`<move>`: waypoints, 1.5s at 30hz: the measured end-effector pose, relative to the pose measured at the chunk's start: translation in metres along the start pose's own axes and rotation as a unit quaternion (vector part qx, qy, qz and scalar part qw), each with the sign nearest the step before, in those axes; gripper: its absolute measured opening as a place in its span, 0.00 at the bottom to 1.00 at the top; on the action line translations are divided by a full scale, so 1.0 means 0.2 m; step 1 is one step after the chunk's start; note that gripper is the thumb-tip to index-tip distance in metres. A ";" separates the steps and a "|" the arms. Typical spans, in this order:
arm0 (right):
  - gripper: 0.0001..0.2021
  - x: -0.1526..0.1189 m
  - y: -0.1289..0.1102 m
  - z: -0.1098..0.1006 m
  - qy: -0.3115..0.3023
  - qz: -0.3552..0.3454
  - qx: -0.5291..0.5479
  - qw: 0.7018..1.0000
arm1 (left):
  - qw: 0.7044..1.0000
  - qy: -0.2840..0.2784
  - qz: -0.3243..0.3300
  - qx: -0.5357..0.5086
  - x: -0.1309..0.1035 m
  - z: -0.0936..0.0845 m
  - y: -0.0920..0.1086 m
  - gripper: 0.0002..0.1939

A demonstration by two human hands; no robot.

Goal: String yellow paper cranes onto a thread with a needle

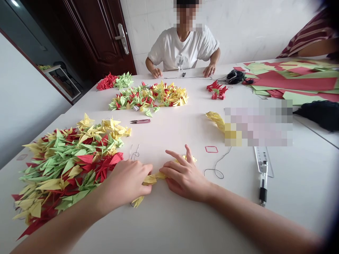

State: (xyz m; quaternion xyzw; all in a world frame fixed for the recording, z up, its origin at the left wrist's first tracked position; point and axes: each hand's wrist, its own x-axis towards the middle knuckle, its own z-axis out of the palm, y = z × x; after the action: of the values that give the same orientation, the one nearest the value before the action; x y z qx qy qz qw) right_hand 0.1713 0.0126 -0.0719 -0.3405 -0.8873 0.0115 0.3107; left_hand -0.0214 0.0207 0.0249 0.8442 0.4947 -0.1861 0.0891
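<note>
Yellow folded paper pieces (150, 179) lie in a row between my two hands, near the front middle of the table. My left hand (129, 181) is closed round the left end of the row. My right hand (184, 174) pinches its right part with thumb and forefinger, other fingers raised; more yellow paper shows behind it. Below my left hand hangs another yellow piece (138, 201). Thin metal needles (137, 152) with dark thread rest just beyond my left hand. A large heap of green, red and yellow folded paper (71, 162) spreads to the left.
Snips (140, 121), a dark thread (217, 173), a yellow strand (215, 118), a ruler (261, 155) and a pen (263, 187) lie around. Farther back are another paper pile (150, 95), red pieces (217, 90), paper sheets (296, 79) and a seated person (184, 49).
</note>
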 end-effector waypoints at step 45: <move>0.06 0.01 -0.02 -0.03 0.030 -0.112 -0.066 0.991 | 0.999 -0.002 0.038 0.007 0.01 0.03 -0.02 0.06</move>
State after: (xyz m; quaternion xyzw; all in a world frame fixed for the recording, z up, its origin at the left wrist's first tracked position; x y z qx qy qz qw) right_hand 0.1711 0.0106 -0.0651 -0.2584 -0.9091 -0.0919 0.3136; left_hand -0.0252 0.0228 0.0189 0.8627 0.4606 -0.1877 0.0917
